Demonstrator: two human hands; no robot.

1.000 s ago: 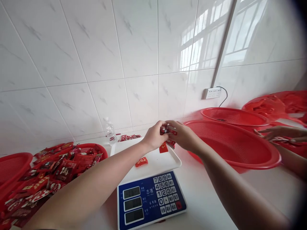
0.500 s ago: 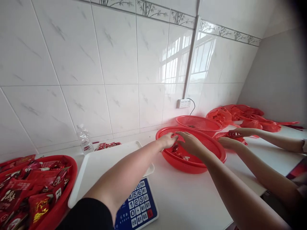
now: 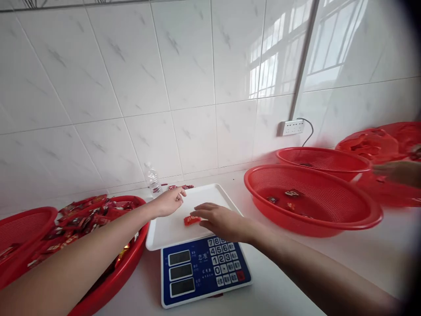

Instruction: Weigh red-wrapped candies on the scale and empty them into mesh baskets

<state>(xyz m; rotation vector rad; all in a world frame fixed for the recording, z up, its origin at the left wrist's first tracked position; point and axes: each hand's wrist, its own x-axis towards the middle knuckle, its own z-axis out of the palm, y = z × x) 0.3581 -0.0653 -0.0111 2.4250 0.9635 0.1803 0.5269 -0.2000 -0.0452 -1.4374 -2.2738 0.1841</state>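
My left hand [image 3: 168, 202] hangs over the left part of the scale's white tray [image 3: 161, 232], its fingers loosely bent and nothing seen in them. My right hand [image 3: 222, 220] hovers above the tray's front right, fingers stretched out and apart. Just by its fingertips lies a small red wrapped packet [image 3: 190, 220] on the tray; whether they touch it I cannot tell. Below the tray, the blue keypad panel [image 3: 205, 272] of the scale faces me, its displays dark.
A red basket [image 3: 138, 245] heaped with red packets stands left, beside another red basket [image 3: 29, 216]. On the right, a red basket [image 3: 312, 226] holds a few packets, with another basket [image 3: 329, 153] behind. A clear bottle [image 3: 152, 179] stands by the wall. A co-worker's hand [image 3: 399, 172] is far right.
Both my hands have left the right-hand basket and moved left over the scale. A red packet now shows on the tray. My view has turned left and down.
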